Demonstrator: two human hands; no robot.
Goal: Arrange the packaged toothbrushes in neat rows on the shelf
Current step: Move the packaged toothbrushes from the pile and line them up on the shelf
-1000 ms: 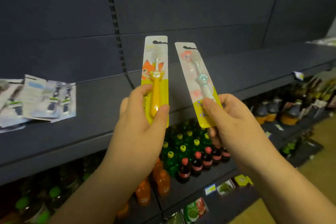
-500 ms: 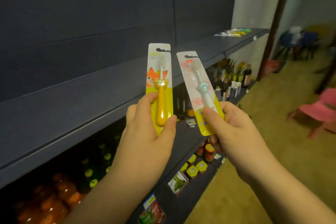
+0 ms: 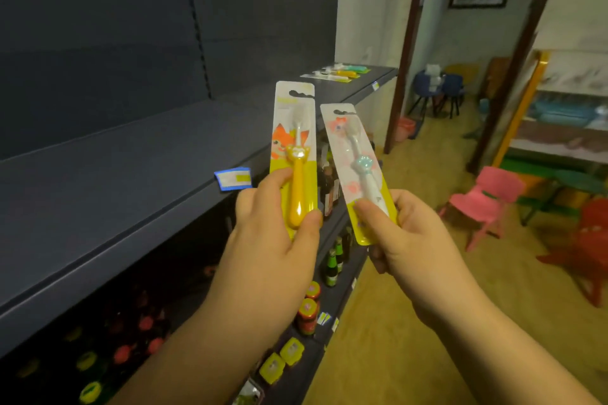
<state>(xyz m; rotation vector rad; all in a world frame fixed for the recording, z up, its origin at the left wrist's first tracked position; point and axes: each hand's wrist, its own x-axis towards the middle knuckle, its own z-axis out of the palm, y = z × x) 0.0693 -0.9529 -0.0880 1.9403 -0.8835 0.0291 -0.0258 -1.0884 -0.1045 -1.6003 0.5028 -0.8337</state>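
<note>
2 packaged toothbrushes are held in the air in front of the shelf [image 3: 138, 181], neither yet placed. the left hand [image 3: 276, 240] is closed on the lower part of the orange toothbrush pack [image 3: 293, 148], thumb and fingers pinching across the handle end. the right hand [image 3: 408, 240] is closed on the bottom of the pale blue toothbrush pack [image 3: 355, 168], thumb over the front of the card. the near stretch of shelf is seen bare apart from a blue price tag [image 3: 234, 178] on its front edge. a small group of packs [image 3: 339, 72] is noted lying at the far end of the same shelf; whether it forms a tidy row cannot be told at this range. progress is judged early to middle: both held packs remain to be laid down and aligned. long axes are near vertical, brush heads up; the orange pack is almost upright, the blue pack is tilted with its top leaning left toward the other. printed faces are turned toward the camera.
</note>
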